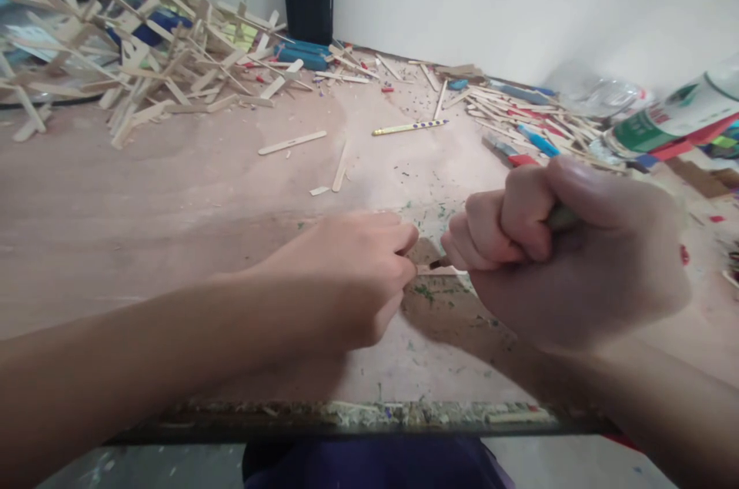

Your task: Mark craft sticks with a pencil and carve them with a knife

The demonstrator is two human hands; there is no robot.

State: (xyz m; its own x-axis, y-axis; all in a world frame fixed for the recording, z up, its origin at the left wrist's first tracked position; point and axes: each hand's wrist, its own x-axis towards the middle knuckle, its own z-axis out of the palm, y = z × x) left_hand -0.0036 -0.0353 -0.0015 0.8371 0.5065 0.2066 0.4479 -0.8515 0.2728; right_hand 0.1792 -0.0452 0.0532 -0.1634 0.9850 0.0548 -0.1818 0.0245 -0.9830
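My left hand (369, 266) is closed, its fingers pinching the end of a pale wooden craft stick (444, 271) against the table. My right hand (531, 242) is a fist around a slim tool with a dark, narrow tip (439, 262). That tip points left and meets or nearly meets the stick, close to my left fingertips. Most of the tool is hidden inside my fist, so its kind cannot be made out. Green shavings (426, 292) lie scattered on the table around the stick.
A tangle of joined craft sticks (155, 50) stands at the back left. Loose sticks (519, 108), a blue pen (538, 141) and a green-and-white bottle (670, 115) lie at the right. A patterned pencil (409, 128) rests mid-table. Debris lines the front edge (392, 413).
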